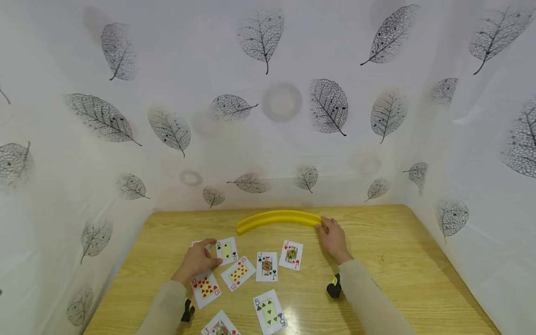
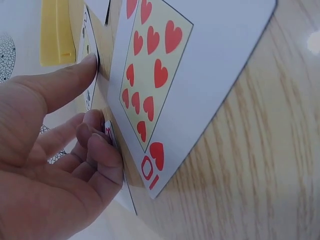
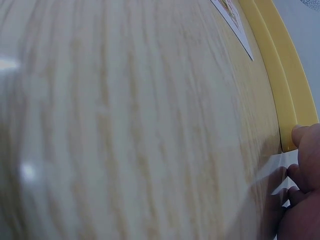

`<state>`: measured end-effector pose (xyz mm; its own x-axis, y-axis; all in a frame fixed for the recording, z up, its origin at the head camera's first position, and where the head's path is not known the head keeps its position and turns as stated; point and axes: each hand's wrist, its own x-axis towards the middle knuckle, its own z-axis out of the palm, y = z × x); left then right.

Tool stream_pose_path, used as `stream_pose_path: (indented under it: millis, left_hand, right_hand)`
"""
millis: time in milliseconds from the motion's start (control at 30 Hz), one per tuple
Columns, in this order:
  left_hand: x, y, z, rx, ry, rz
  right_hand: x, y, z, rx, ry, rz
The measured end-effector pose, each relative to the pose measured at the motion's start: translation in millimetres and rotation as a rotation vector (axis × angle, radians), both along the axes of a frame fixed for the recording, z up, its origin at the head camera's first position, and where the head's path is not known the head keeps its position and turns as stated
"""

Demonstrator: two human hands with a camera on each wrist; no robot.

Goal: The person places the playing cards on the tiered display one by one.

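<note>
My left hand [image 1: 197,260] holds the two of spades [image 1: 226,251] by its left side, thumb and forefinger at its two corners. In the left wrist view the thumb touches that card's edge, while the other fingers curl beside a mostly hidden card with a red mark. The ten of hearts [image 1: 206,289] lies face up just below this hand. My right hand [image 1: 334,238] pinches the right end of a curved yellow card holder [image 1: 278,216]. In the right wrist view its thumb presses on the end of the holder [image 3: 282,80].
Several face-up cards lie on the wooden table [image 1: 377,260]: the ten of diamonds [image 1: 238,273], a black jack [image 1: 266,266], the jack of hearts [image 1: 291,255], the five of clubs [image 1: 270,311] and a red jack [image 1: 219,325] at the front. A leaf-patterned white curtain [image 1: 268,139] encloses the table.
</note>
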<state>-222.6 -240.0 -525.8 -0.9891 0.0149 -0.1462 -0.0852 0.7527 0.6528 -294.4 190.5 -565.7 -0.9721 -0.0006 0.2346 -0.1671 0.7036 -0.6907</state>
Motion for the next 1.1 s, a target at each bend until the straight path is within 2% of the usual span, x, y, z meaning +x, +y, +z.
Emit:
stream_pose_path:
  millis: [367, 700, 967, 1100]
  left_hand:
    - [-0.5, 2.8, 2.4, 0.021, -0.028, 0.024]
    - [-0.5, 1.9, 3.6, 0.022, -0.022, 0.012]
    - [-4.3, 5.9, 2.2, 0.036, 0.027, 0.013]
    - [-5.5, 9.1, 1.8, 0.040, 0.010, 0.031]
  right_hand:
    - [0.8, -0.4, 2.2, 0.004, -0.039, 0.003]
    - [0.0, 0.6, -0.5, -0.024, -0.083, 0.004]
    - [0.1, 0.1, -0.2, -0.012, -0.071, 0.001]
    - [0.5, -0.9, 0.7, -0.017, -0.071, 0.000]
